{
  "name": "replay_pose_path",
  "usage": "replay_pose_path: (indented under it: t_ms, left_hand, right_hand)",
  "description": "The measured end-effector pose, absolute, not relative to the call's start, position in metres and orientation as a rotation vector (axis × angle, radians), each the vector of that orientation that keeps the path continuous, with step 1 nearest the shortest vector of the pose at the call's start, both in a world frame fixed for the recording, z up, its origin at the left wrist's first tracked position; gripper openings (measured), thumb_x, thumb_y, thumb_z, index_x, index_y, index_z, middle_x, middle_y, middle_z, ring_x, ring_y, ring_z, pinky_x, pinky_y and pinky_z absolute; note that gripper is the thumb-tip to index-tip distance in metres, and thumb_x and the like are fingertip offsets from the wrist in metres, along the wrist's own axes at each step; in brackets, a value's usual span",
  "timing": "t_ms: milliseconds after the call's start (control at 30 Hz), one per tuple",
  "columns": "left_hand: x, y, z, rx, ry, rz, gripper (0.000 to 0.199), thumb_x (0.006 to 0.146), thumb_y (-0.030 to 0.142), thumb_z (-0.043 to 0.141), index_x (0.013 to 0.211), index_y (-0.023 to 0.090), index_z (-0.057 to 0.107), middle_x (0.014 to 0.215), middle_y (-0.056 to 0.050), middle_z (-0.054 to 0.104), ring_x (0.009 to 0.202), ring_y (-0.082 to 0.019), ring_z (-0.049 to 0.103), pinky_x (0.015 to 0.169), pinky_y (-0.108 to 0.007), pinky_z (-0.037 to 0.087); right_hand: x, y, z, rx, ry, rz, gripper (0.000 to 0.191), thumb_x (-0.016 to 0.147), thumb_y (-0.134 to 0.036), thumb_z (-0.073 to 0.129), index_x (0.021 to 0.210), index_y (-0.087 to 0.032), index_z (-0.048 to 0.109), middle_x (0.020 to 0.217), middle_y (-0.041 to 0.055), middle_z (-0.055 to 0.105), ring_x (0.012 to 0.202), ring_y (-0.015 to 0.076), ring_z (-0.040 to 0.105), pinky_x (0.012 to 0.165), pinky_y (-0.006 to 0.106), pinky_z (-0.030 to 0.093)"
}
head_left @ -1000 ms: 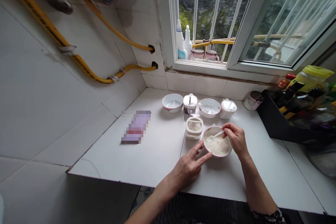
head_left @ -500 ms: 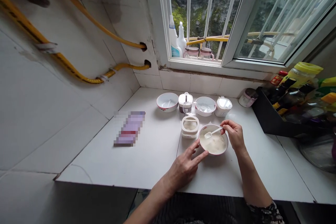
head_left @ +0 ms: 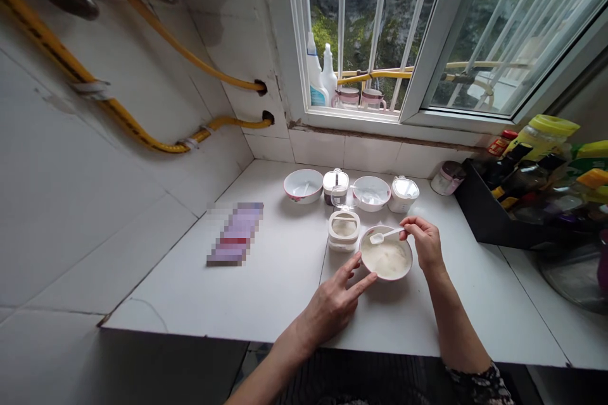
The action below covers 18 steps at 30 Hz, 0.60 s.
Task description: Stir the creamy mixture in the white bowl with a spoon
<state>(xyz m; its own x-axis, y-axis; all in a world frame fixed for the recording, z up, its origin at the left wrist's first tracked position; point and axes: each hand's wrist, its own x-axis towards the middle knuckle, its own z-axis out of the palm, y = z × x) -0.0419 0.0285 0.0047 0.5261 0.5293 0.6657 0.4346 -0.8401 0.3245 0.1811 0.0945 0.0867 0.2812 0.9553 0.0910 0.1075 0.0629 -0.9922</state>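
Observation:
My right hand (head_left: 422, 242) pinches the handle of a small white spoon (head_left: 377, 238) over a bowl of pale powder (head_left: 387, 258). The spoon's scoop appears to hold a little powder. The fingers of my left hand (head_left: 339, 294) are spread, with tips touching the outside of the bowl (head_left: 393, 278) at its left and front. Just left of the bowl stands a white jar (head_left: 344, 242), its clear lid (head_left: 345, 197) raised and pale contents inside. Behind are two more white bowls (head_left: 303, 195) (head_left: 372, 204), each with a pale utensil inside.
Two lidded jars (head_left: 335, 185) (head_left: 405, 193) stand among the rear bowls. A blurred purple item (head_left: 235, 234) lies at left on the white counter (head_left: 280, 278). On the right, a black bin (head_left: 489, 221) holds several bottles, with a small jar (head_left: 448, 177) beside it.
The spoon has shifted slightly up within the bowl's opening, and the powder surface looks a little different. My left hand stays at the bowl's edge.

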Motion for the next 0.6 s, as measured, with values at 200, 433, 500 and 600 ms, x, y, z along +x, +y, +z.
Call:
replay_pose_path:
  t_ms: [200, 433, 500, 600]
  left_hand:
    - [-0.041, 0.029, 0.005, 2.648, 0.834, 1.211, 0.067, 0.080, -0.006, 0.040, 0.141, 0.019, 0.048, 0.160, -0.015, 0.018, 0.128, -0.025, 0.053, 0.096, -0.035, 0.058]
    - [-0.039, 0.028, 0.006, 2.642, 0.862, 1.189, 0.066, 0.080, -0.005, 0.041, 0.140, 0.019, 0.048, 0.161, -0.015, 0.017, 0.133, -0.028, 0.049, 0.097, -0.039, 0.057]
    - [-0.039, 0.028, 0.007, 2.637, 0.871, 1.157, 0.066, 0.080, -0.004, 0.042, 0.141, 0.020, 0.047, 0.162, -0.015, 0.017, 0.135, -0.030, 0.047, 0.097, -0.041, 0.057]
    - [-0.038, 0.027, 0.008, 2.631, 0.863, 1.160, 0.065, 0.080, -0.005, 0.042, 0.141, 0.018, 0.048, 0.161, -0.017, 0.017, 0.138, -0.031, 0.044, 0.097, -0.040, 0.057]
  right_hand:
    - [0.161, 0.094, 0.094, -1.211, -1.183, 0.792, 0.014, 0.078, -0.034, 0.060, 0.079, -0.020, 0.064, 0.060, -0.0003, 0.065, 0.060, 0.0179, 0.062, 0.069, 0.033, 0.050]
    - [0.138, 0.092, 0.089, -1.029, -1.834, 0.201, 0.012, 0.091, -0.018, 0.051, 0.090, -0.023, 0.062, 0.076, 0.0021, 0.072, 0.076, 0.0202, 0.065, 0.086, 0.040, 0.045]
    - [0.138, 0.092, 0.087, -0.940, -2.025, 0.089, 0.018, 0.089, -0.011, 0.050, 0.091, -0.023, 0.063, 0.077, 0.0014, 0.073, 0.074, 0.0189, 0.064, 0.092, 0.042, 0.042]
    - [0.144, 0.091, 0.088, -0.934, -2.005, 0.060, 0.019, 0.089, -0.010, 0.050, 0.092, -0.023, 0.064, 0.080, 0.0020, 0.073, 0.075, 0.0194, 0.064, 0.092, 0.043, 0.043]
